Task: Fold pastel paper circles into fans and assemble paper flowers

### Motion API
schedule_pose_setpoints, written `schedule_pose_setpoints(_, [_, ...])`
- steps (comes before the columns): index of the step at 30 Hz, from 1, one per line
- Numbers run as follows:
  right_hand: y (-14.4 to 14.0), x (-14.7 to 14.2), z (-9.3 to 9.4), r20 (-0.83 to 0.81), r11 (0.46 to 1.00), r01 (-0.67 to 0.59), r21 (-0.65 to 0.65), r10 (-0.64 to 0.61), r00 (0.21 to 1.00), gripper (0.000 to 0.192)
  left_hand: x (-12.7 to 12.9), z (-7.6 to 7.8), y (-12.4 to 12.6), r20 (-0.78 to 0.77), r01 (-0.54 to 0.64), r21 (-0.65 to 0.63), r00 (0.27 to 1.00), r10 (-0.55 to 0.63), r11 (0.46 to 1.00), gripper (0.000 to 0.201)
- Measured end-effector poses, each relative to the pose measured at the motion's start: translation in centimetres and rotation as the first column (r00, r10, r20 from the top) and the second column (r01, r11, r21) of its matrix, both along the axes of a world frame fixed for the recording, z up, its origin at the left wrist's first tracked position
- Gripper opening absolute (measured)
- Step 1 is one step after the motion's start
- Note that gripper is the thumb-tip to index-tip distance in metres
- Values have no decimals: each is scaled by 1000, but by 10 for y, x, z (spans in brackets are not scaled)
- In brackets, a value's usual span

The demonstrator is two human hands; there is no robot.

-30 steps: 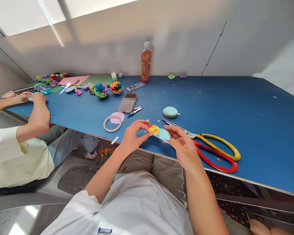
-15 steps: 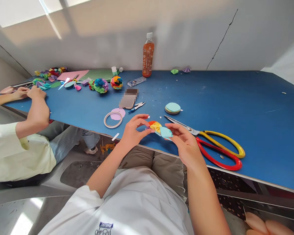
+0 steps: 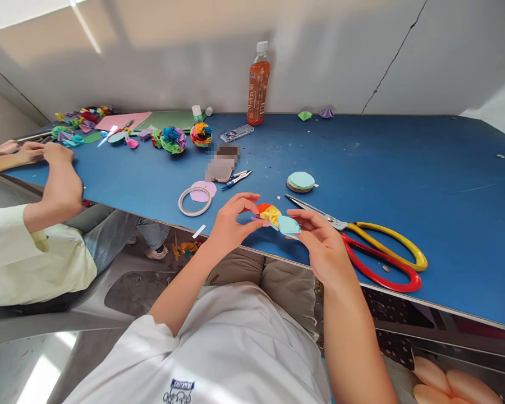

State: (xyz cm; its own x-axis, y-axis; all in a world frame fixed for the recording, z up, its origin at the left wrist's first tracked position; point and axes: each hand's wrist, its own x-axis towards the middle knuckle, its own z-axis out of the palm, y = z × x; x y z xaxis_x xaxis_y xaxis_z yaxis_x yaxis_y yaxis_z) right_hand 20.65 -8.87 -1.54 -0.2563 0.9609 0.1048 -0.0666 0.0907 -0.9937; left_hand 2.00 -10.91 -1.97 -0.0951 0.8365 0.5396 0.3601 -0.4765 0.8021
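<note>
Both hands meet over the near edge of the blue table (image 3: 404, 168). Left hand (image 3: 231, 224): thumb and fingertips pinch the crumpled orange-and-yellow side of a paper flower (image 3: 275, 219). Right hand (image 3: 324, 247): fingers grip the flat light-blue layers on the flower's other side. Flower is held clear of the tabletop, between the two hands, just above the table edge.

Just right of the right hand: large scissors (image 3: 362, 241), one handle yellow, one red, lying flat, blades pointing toward the flower. Behind the flower: stack of paper discs (image 3: 301, 181), light-blue disc on top. Left of that: compass (image 3: 235, 180), tape ring (image 3: 194, 201) partly overlapping a pink paper circle (image 3: 202, 191).

Farther back: two finished multicoloured paper balls (image 3: 185, 137), a small clear case (image 3: 236, 133), a bottle of amber drink (image 3: 258, 84) upright near the wall, two small folded paper pieces (image 3: 315, 114).

Far left: another person in a pale yellow sleeve, hands (image 3: 42, 154) on the table edge, beside coloured paper sheets and scraps (image 3: 105, 123).
</note>
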Motion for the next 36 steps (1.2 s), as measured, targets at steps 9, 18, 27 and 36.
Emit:
schedule_pose_setpoints(9, [-2, 0, 4, 32, 999, -30, -17, 30, 999, 31, 2, 1, -1, -12, -11, -31, 1000, 10, 999, 11])
schedule_pose_setpoints(18, [-3, -2, 7, 16, 1000, -21, -17, 22, 1000, 28, 2, 3, -4, -74, -37, -33, 997, 35, 999, 5])
schedule_pose_setpoints(27, [-3, -1, 3, -5, 1000, 15, -2, -15, 1000, 29, 3, 5, -5, -56, -47, -55, 997, 44, 997, 7])
schedule_pose_setpoints(36, [-6, 1, 1, -41, 997, -2, 83, 5, 999, 26, 3, 7, -6, -179, -64, -17, 982, 60, 998, 7])
